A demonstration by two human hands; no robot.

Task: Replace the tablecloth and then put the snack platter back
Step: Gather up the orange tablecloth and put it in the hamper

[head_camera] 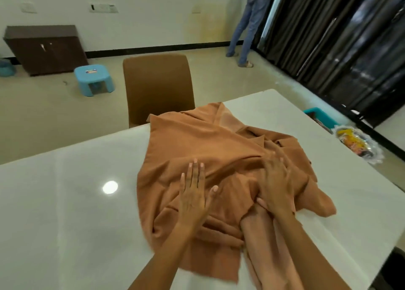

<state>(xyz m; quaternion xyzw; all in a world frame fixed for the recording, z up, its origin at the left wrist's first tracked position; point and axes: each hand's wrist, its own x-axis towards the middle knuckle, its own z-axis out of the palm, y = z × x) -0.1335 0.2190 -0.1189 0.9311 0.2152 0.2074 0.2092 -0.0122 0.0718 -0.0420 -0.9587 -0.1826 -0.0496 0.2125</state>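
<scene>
My left hand (194, 193) lies flat, fingers straight, pinning the rumpled orange-brown fabric tablecloth (197, 140) to the glossy white table (72, 202), while my right hand (276, 184) bunches a fold, likely to spread it. The foil-wrapped snack platter (357, 145) waits off the table's right edge.

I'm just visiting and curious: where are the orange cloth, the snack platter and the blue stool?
orange cloth (197, 136): head view, flat upper-left part.
snack platter (356, 144): head view, yellow snacks at its middle, beyond the table's right edge.
blue stool (93, 73): head view, its seat top.
</scene>
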